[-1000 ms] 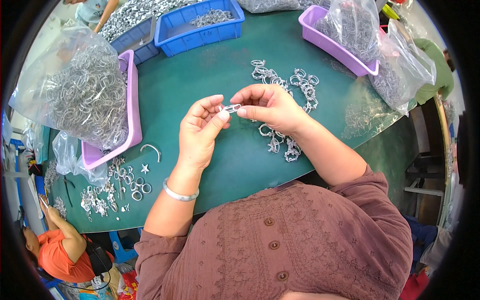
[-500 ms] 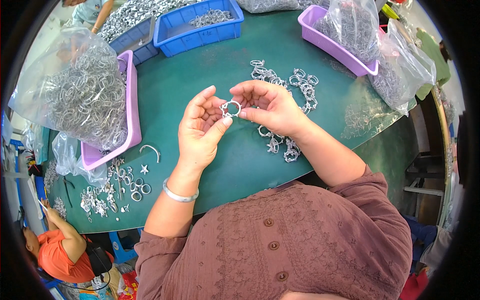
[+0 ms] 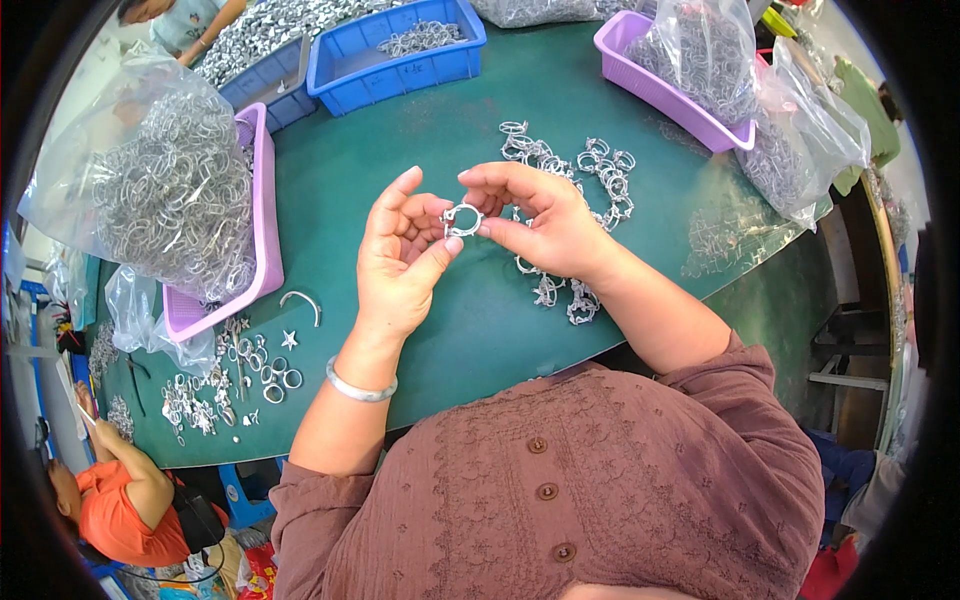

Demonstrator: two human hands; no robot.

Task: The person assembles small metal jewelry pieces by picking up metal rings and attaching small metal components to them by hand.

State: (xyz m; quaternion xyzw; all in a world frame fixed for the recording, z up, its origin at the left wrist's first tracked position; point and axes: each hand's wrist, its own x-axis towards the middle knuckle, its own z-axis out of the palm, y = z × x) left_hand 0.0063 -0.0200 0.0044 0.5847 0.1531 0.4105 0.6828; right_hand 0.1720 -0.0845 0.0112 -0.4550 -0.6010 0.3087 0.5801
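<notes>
In the head view, a purple basket at left holds a clear bag bulging with silver ring-like pieces. The blue tray at upper centre contains a small silver heap; another purple basket, upper right, has a bag of similar pieces. Near the centre, the left hand and right hand each pinch one silver ring between thumb and finger, their other fingers loosely curled, the left forefinger raised. Linked-looking rings lie beside the right hand on the green tabletop; small silver parts lie lower left, near a person in orange.
</notes>
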